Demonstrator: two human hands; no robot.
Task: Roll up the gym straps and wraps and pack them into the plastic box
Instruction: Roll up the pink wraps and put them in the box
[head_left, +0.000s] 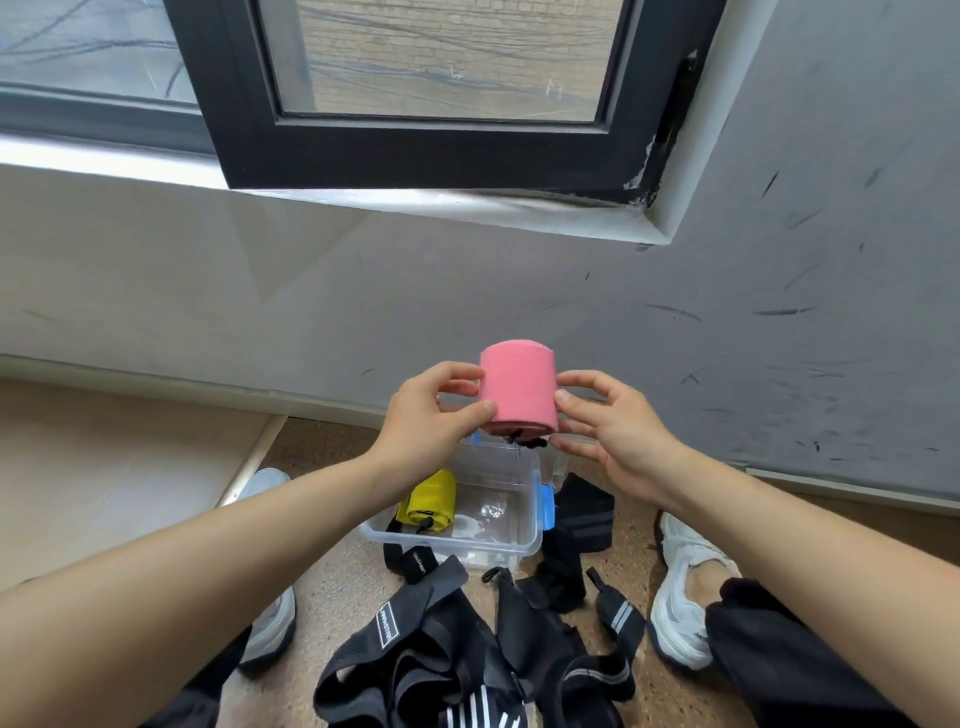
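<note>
Pink roll (518, 387) pinched betw both hands' grip, above box (511, 540).

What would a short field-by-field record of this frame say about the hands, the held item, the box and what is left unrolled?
left grip: pinches the left side of the pink roll
right grip: pinches its right side
pink roll: fully rolled, held in the air above the plastic box
plastic box: clear, open, on the floor
yellow roll: inside the box, at its left end
black straps: loose and unrolled on the floor beside the box
</note>
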